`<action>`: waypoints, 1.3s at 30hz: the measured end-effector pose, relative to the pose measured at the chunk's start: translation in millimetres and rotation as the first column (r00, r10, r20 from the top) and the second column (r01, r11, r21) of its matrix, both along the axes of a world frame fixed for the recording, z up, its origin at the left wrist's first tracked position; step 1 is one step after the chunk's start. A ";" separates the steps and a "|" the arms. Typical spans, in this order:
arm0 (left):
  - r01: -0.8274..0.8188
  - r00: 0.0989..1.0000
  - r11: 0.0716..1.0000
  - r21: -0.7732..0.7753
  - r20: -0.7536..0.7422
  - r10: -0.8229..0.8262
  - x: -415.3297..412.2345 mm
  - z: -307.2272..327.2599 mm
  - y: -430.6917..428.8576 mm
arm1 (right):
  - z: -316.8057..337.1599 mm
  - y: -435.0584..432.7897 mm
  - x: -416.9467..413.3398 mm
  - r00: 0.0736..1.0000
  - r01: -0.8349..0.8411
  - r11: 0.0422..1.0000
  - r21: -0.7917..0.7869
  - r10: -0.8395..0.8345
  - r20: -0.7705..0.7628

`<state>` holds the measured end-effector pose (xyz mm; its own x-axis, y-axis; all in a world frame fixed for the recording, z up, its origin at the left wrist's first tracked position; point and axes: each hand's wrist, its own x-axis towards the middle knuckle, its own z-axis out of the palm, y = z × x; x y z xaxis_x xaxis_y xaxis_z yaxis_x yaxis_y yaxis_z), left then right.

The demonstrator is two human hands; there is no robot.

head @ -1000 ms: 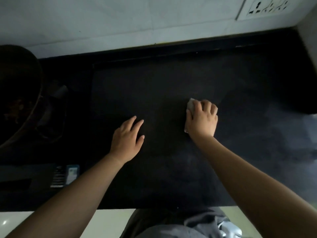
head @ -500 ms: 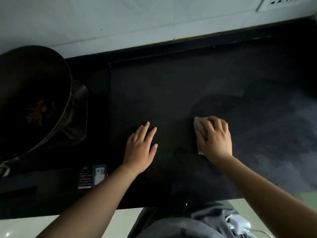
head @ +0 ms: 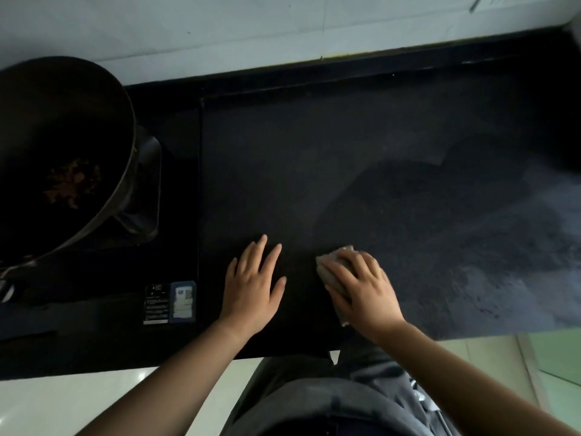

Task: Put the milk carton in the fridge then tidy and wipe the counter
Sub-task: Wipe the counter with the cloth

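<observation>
Both hands rest on the counter (head: 345,152). Our small grey cloth (head: 327,272), soft and crumpled, is pressed beneath our right hand (head: 361,291), whose fingers curl over it. Just left, our left hand (head: 254,284) lies flat, fingers apart, holding nothing. No carton shows, so we judge that we're at the wiping step. Right of the cloth the speckled stone looks pale and streaky, so firm strokes belong there next. Far left sits a round black pan (head: 63,146).

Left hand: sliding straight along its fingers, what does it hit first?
The left hand faces bare counter; the way looks free up to the raised black ledge by the wall, though the view is dim.
</observation>
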<state>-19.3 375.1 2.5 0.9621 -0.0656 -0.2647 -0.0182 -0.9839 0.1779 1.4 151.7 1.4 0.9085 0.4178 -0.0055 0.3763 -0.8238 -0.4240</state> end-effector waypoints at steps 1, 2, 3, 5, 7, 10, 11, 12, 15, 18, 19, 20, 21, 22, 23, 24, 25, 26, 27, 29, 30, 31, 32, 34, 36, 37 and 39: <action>-0.006 1.000 1.000 -0.007 0.000 0.006 -7.8 -0.5 1.1 | -1.0 -11.5 -3.6 0.999 0.024 1.000 -0.003 -0.024 0.027; -0.008 1.000 1.000 -0.010 -0.002 0.008 -15.2 -1.3 1.7 | -1.9 -21.9 -5.2 0.996 0.065 0.998 -0.003 -0.065 0.054; -0.005 1.000 1.000 -0.010 -0.003 0.005 -21.7 -2.5 2.1 | -2.5 -29.9 -5.2 0.990 0.120 0.993 -0.001 -0.120 0.075; 0.005 1.000 1.000 -0.012 0.000 -0.005 -30.4 -5.0 2.6 | -2.6 -35.9 -4.6 0.969 0.235 0.972 -0.001 -0.234 0.074; 0.005 1.000 1.000 -0.013 0.002 -0.005 -33.9 -6.6 2.9 | -1.0 -29.1 -7.6 0.948 0.315 0.949 -0.012 -0.314 0.055; -0.007 1.000 1.000 -0.011 0.011 0.007 -35.5 -7.1 2.0 | 1.2 -4.9 -19.9 0.944 0.325 0.946 -0.006 -0.325 0.051; -0.009 1.000 1.000 -0.008 0.012 0.009 -35.8 -6.9 1.7 | 1.4 6.1 -25.8 0.958 0.284 0.959 -0.006 -0.283 0.048; -0.007 1.000 1.000 -0.002 0.014 0.007 -36.0 -6.7 1.4 | 1.5 17.2 -31.4 0.971 0.235 0.972 -0.008 -0.234 0.041; 0.009 1.000 1.000 0.008 0.018 -0.009 -35.8 -6.3 1.4 | -0.3 43.1 -40.3 0.986 0.168 0.986 -0.015 -0.168 0.002; 0.012 1.000 1.000 0.006 0.024 -0.012 -35.0 -7.0 1.8 | -2.4 45.3 -42.1 0.988 0.153 0.988 0.000 -0.153 0.004; 0.010 1.000 1.000 0.005 0.023 -0.010 -35.2 -7.3 2.0 | -2.5 40.8 -43.1 0.992 0.128 0.992 0.006 -0.128 0.015; 0.007 1.000 1.000 0.003 0.021 -0.007 -35.4 -7.6 2.2 | -2.7 34.5 -44.4 0.995 0.098 0.995 0.008 -0.099 0.031; 0.006 1.000 1.000 0.000 0.023 -0.006 -35.5 -7.9 2.4 | -3.4 26.8 -45.1 0.996 0.078 0.997 0.008 -0.078 0.053; 0.008 1.000 1.000 -0.003 0.024 -0.008 -35.3 -8.1 2.8 | -5.0 17.6 -44.0 0.994 0.078 0.997 0.012 -0.079 0.079; 0.013 1.000 1.000 -0.006 0.025 -0.012 -34.5 -8.1 3.4 | -7.3 7.5 -40.5 0.989 0.106 0.994 0.020 -0.108 0.105; 0.018 1.000 1.000 -0.008 0.024 -0.018 -33.7 -8.3 4.0 | -9.3 -2.3 -34.5 0.979 0.161 0.987 0.028 -0.163 0.123; 0.022 0.999 1.000 -0.010 0.026 -0.022 -32.6 -8.6 5.0 | -10.5 -10.1 -25.9 0.963 0.232 0.972 0.031 -0.234 0.135; 0.026 0.999 1.000 -0.012 0.029 -0.026 -31.7 -9.1 5.9 | -11.1 -14.7 -16.2 0.941 0.308 0.951 0.029 -0.309 0.140; 0.030 0.999 0.999 -0.014 0.030 -0.029 -31.3 -9.5 6.7 | -10.7 -15.7 -6.8 0.916 0.375 0.926 0.030 -0.376 0.139; 0.029 0.999 0.999 -0.013 0.029 -0.029 -31.2 -9.1 7.2 | -8.9 -7.2 10.7 0.879 0.460 0.887 0.037 -0.461 0.123; 0.027 0.999 1.000 -0.010 0.031 -0.027 -31.3 -9.0 6.9 | -7.8 0.9 17.9 0.872 0.476 0.879 0.035 -0.476 0.111; 0.026 0.999 1.000 -0.007 0.032 -0.026 -31.5 -9.1 6.4 | -6.8 10.3 23.4 0.874 0.476 0.879 0.031 -0.477 0.092; 0.026 0.999 1.000 -0.005 0.030 -0.025 -31.6 -9.0 6.0 | -6.3 19.9 27.2 0.884 0.462 0.887 0.026 -0.462 0.071; 0.026 0.999 1.000 -0.003 0.025 -0.026 -32.1 -8.7 6.2 | -5.4 36.9 26.9 0.918 0.394 0.919 0.006 -0.394 0.045; 0.025 0.999 1.000 0.004 0.023 -0.025 -32.2 -8.4 7.2 | -5.5 45.5 18.4 0.950 0.305 0.952 0.002 -0.305 0.062; 0.026 0.999 1.000 0.006 0.021 -0.026 -31.6 -7.5 7.2 | -5.6 45.8 14.2 0.961 0.268 0.963 0.012 -0.268 0.073; 0.028 0.999 1.000 -0.009 0.024 -0.028 -27.8 -4.9 7.3 | -5.9 42.0 13.8 0.970 0.224 0.974 0.044 -0.227 0.083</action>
